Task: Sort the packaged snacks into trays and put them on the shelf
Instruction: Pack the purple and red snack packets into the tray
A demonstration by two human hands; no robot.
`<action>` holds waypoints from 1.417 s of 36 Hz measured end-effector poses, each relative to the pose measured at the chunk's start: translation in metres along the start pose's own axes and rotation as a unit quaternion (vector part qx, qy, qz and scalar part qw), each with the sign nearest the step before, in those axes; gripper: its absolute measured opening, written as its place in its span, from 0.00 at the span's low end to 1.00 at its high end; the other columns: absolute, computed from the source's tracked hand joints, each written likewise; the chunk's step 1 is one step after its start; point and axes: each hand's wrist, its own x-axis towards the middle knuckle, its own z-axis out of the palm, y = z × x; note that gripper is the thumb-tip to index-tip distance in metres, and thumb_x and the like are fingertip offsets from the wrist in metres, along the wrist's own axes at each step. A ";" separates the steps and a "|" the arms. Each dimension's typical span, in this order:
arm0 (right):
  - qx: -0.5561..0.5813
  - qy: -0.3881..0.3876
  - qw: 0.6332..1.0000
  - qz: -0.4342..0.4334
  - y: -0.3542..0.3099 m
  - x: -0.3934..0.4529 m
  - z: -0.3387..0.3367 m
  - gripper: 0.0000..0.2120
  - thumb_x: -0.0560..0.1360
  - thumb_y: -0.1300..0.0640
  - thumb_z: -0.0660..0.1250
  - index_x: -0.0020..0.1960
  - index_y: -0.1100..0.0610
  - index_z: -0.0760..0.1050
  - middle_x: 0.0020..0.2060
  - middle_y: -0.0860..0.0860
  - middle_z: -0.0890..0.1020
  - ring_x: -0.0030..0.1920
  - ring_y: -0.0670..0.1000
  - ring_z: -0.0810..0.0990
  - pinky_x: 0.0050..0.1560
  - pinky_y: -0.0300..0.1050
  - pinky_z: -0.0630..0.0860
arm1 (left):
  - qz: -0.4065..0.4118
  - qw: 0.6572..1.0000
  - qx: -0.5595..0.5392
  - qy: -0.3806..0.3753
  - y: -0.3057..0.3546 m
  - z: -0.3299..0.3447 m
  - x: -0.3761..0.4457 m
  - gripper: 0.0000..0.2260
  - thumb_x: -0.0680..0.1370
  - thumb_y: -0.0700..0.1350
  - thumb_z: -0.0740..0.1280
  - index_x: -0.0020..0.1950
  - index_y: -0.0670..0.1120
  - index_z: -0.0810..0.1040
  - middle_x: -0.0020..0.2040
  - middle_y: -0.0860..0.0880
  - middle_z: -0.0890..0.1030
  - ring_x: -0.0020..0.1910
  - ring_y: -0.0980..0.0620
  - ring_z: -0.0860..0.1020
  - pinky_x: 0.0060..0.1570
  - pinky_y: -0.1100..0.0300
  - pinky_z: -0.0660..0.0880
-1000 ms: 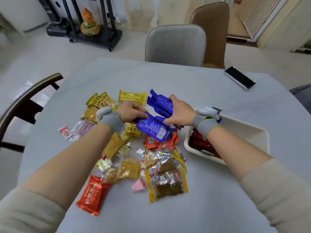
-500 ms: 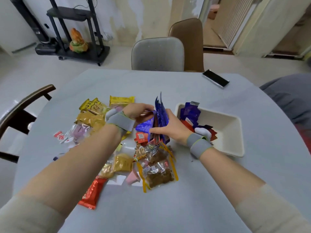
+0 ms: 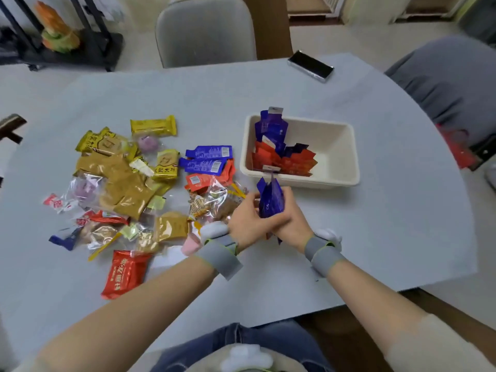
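Note:
A stack of blue snack packets (image 3: 270, 201) stands on edge between my two hands, just in front of the white tray (image 3: 346, 154). My left hand (image 3: 245, 221) presses on the stack from the left and my right hand (image 3: 291, 224) grips it from the right. Blue and red packets (image 3: 279, 154) lean in the tray's left half. Two more blue packets (image 3: 208, 158) lie flat on the table beside a red one (image 3: 206, 179). The mixed snack pile (image 3: 126, 183) spreads over the table's left side.
A phone (image 3: 310, 65) lies at the table's far edge. A grey chair (image 3: 205, 30) stands behind the table, another grey seat (image 3: 445, 84) at the right. A red packet (image 3: 124, 273) lies nearest me on the left. A black shelf (image 3: 88, 36) stands far left.
Both hands gathered blue packets from the pile and drew them back toward me and to the right, now in front of the tray. The camera tilted down.

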 end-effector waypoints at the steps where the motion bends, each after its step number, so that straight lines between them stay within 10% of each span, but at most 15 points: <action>1: -0.017 0.016 1.000 0.012 0.006 -0.002 0.001 0.27 0.62 0.56 0.72 0.56 0.46 0.62 0.47 0.54 0.78 0.40 0.62 0.81 0.29 0.59 0.79 | -0.001 0.999 0.044 -0.004 -0.004 0.007 0.002 0.27 0.68 0.55 0.76 0.62 0.46 0.72 0.52 0.49 0.81 0.47 0.53 0.80 0.47 0.59 0.79; 6: -0.047 0.092 0.994 0.027 0.029 -0.011 0.002 0.26 0.64 0.53 0.69 0.57 0.50 0.60 0.48 0.54 0.76 0.41 0.57 0.77 0.32 0.44 0.73 | 0.045 0.983 0.172 -0.050 -0.006 0.026 0.013 0.16 0.76 0.48 0.69 0.58 0.39 0.73 0.44 0.47 0.76 0.42 0.50 0.74 0.32 0.69 0.66; 14: -0.036 0.170 0.985 0.001 0.048 -0.005 -0.005 0.36 0.63 0.62 0.75 0.65 0.60 0.59 0.58 0.59 0.71 0.54 0.58 0.74 0.44 0.45 0.75 | 0.101 0.928 0.318 -0.164 0.000 0.030 0.046 0.10 0.78 0.47 0.66 0.44 0.41 0.75 0.48 0.37 0.82 0.48 0.40 0.79 0.46 0.54 0.68; 22: -0.127 0.018 0.991 -0.048 0.071 -0.014 -0.024 0.47 0.65 0.55 0.77 0.74 0.58 0.51 0.66 0.55 0.68 0.63 0.53 0.71 0.59 0.44 0.74 | 0.131 0.884 0.387 -0.227 -0.009 0.017 0.063 0.11 0.79 0.43 0.65 0.56 0.36 0.74 0.53 0.39 0.81 0.52 0.41 0.78 0.45 0.60 0.66; 30: -0.208 -0.029 0.975 -0.067 0.076 -0.023 -0.046 0.25 0.69 0.59 0.75 0.63 0.62 0.74 0.56 0.55 0.77 0.55 0.51 0.74 0.50 0.35 0.65 | 0.189 0.840 0.444 -0.250 -0.014 0.024 0.063 0.18 0.79 0.45 0.65 0.67 0.41 0.70 0.59 0.42 0.78 0.58 0.42 0.75 0.52 0.57 0.67; 37: -0.201 -0.019 0.979 0.012 0.086 -0.006 -0.029 0.31 0.62 0.60 0.72 0.65 0.59 0.69 0.57 0.57 0.75 0.57 0.60 0.75 0.53 0.47 0.74 | 0.155 0.861 0.452 -0.174 -0.034 0.025 0.056 0.32 0.68 0.55 0.74 0.67 0.47 0.66 0.53 0.46 0.80 0.51 0.43 0.79 0.48 0.50 0.77; 51: -0.168 0.009 0.986 -0.013 0.079 -0.007 -0.025 0.35 0.64 0.59 0.78 0.65 0.60 0.65 0.60 0.57 0.70 0.56 0.55 0.75 0.57 0.48 0.73 | 0.186 0.935 0.294 -0.066 -0.067 0.032 0.050 0.35 0.67 0.41 0.76 0.69 0.44 0.63 0.58 0.45 0.81 0.42 0.42 0.81 0.45 0.53 0.76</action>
